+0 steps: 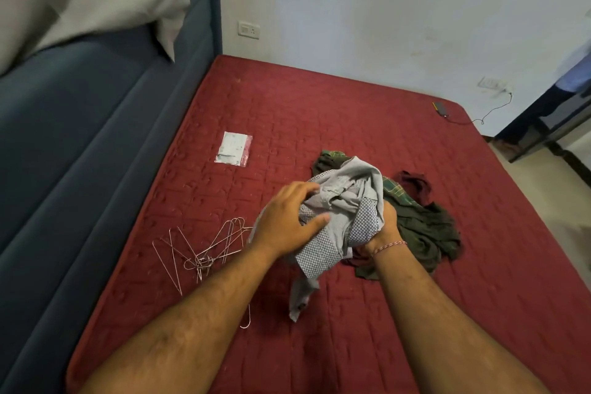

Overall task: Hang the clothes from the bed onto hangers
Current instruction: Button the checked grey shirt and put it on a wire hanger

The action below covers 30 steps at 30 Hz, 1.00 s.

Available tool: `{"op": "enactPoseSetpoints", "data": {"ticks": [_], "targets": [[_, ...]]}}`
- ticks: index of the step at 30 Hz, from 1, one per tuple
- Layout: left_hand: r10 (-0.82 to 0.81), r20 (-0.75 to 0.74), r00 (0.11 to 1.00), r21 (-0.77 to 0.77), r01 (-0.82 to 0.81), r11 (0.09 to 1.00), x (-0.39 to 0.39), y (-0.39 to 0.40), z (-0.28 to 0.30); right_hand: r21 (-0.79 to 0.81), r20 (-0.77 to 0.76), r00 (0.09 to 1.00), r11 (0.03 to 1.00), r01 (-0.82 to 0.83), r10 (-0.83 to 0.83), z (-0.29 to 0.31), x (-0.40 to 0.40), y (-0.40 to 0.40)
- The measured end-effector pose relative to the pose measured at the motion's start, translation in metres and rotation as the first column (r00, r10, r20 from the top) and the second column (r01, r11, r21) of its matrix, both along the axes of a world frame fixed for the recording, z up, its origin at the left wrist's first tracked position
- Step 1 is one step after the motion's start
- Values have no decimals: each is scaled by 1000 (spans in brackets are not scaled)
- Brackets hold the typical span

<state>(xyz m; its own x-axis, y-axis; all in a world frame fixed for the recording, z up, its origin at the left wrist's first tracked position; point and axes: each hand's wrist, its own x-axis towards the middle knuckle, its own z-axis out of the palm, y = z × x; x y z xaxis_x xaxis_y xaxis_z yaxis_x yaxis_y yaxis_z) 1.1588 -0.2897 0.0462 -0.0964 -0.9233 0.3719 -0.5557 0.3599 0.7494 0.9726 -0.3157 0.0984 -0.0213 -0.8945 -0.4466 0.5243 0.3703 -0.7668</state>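
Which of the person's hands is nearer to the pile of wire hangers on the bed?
Left. The left hand grips the grey shirt just right of the wire hangers; the right hand holds the shirt's far side, farther away.

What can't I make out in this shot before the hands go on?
- Grey shirt, head view: bunched, collar undiscernible.
- Right hand: fingers buried under the shirt.
- Wire hangers: tangled, count unclear; one passes behind the left hand.
- Packet: print too small.
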Motion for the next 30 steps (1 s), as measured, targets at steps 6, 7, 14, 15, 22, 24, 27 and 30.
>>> {"op": "enactPoseSetpoints", "data": {"ticks": [6, 7, 14, 15, 22, 24, 27, 30], "targets": [[99, -288, 953, 275, -17, 961, -35, -15, 2, 120, 12, 999, 992, 41, -42, -12, -20, -10], [133, -318, 939, 334, -20, 942, -38, -20, 4, 141, -30, 1000, 990, 3, 1, -14, -26, -16], [594, -484, 642, 680, -152, 717, -77, -56, 9, -342, -735, 611, 939, 40, -294, -29, -67, -27], [655, -521, 547, 719, -132, 682, -82, -60, 10, -447, -665, 690, 892, -63, -284, -26, -69, -23], [708, -567, 420, 757, -73, 649, -115, -77, 22, -341, -899, 438, 649, -680, -14, -38, -97, -29], [693, -568, 443, 749, -71, 659, -122, -77, 26, -326, -754, 642, 771, -547, 136, -32, -101, -35], [657, -568, 497, 722, -82, 687, -130, -77, 30, -242, -535, 797, 854, -460, 278, -16, -108, -43], [622, -452, 640, 637, -257, 727, -133, -78, 31, -129, -317, 914, 943, -306, 253, -1, -111, -57]]}}
